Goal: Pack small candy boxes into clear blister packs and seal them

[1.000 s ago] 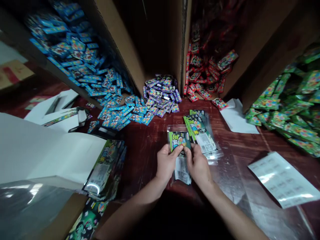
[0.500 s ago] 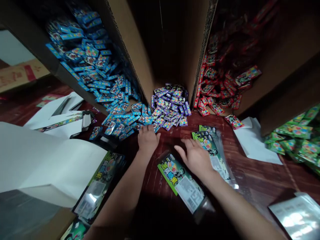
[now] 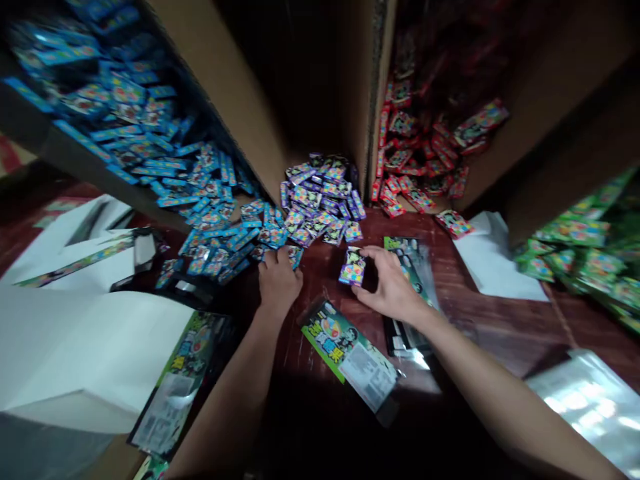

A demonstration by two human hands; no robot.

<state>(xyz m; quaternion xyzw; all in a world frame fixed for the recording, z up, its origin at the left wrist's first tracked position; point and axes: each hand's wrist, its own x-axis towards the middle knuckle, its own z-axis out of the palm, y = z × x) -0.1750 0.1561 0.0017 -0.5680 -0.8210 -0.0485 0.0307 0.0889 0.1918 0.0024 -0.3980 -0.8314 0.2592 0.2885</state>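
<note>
Between the thumb and fingers of my right hand (image 3: 393, 288) is a small purple candy box (image 3: 353, 267), held just above the table. My left hand (image 3: 279, 285) has its fingers curled over a small blue candy box (image 3: 296, 256) at the front edge of the blue heap (image 3: 220, 243). Purple boxes (image 3: 323, 200) lie heaped just beyond both hands. In front of me, between my forearms, lies a printed clear bag (image 3: 353, 353) with a green edge. More printed bags (image 3: 407, 333) lie partly under my right hand and wrist.
Tall cardboard walls (image 3: 225, 87) part the blue, purple and red boxes (image 3: 420, 167). Green packets (image 3: 575, 247) spill out at the right. A white paper sheet (image 3: 493, 260), shiny clear bags (image 3: 595, 400), a large white sheet (image 3: 90, 340) and stacked printed bags (image 3: 175, 387) lie around.
My right hand has taken up a purple box and turned, thumb now apart from the fingers around it. My left hand has curled over a blue box. The whole view has shifted.
</note>
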